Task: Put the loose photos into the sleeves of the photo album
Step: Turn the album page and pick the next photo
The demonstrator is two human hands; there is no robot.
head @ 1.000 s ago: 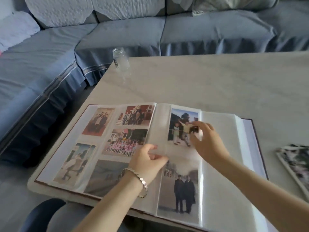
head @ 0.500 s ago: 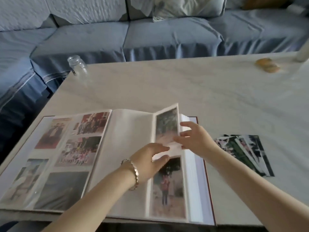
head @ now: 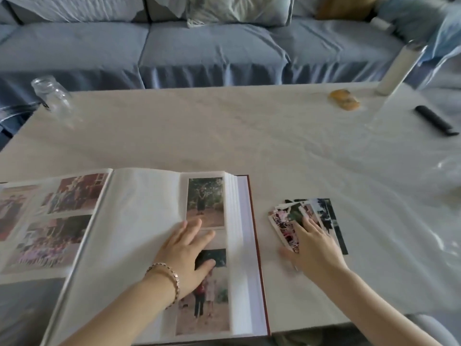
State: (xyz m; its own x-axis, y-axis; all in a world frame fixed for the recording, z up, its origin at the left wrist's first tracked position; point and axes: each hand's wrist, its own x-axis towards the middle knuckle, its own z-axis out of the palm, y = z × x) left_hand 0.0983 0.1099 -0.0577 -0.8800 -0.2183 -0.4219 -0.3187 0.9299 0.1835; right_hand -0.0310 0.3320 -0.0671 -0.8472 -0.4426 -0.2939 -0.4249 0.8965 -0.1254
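The sofa [head: 199, 51] is a muted blue-grey, with a pale greenish-white cushion [head: 237, 8] and a mustard cushion [head: 346, 6] further right. The table [head: 224, 131] is cream-white with faint grey veining. The photo album [head: 139, 221] has white pages and a dark red cover edge. The loose photos [head: 306, 221] show pink, green and black. At the far right lie a black bar [head: 435, 120] and an orange-yellow lump [head: 344, 99]. The bracelet [head: 167, 278] is rose-gold.
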